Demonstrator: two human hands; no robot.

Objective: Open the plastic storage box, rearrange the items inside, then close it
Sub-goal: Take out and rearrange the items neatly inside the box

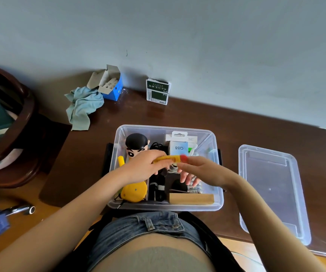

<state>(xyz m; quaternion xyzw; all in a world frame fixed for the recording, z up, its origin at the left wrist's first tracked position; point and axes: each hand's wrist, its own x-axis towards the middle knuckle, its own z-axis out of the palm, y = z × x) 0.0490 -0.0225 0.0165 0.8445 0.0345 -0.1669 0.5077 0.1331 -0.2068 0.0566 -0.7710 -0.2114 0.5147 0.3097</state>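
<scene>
Two hands meet mid-frame over the open storage box (119, 134): left hand (146, 167) grips a yellow tube (167, 159), right hand (199, 168) pinches its red cap (184, 158). Looks light, stiff and slick, so hold the barrel. Readable labels: "Q88" on the white pack (178, 148); lid (272, 191) lies right on the surface.

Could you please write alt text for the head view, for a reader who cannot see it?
Both hands, left hand and right hand, hold a yellow tube with a red cap over an open clear storage box of small items; its lid lies on the brown table to the right.
</scene>
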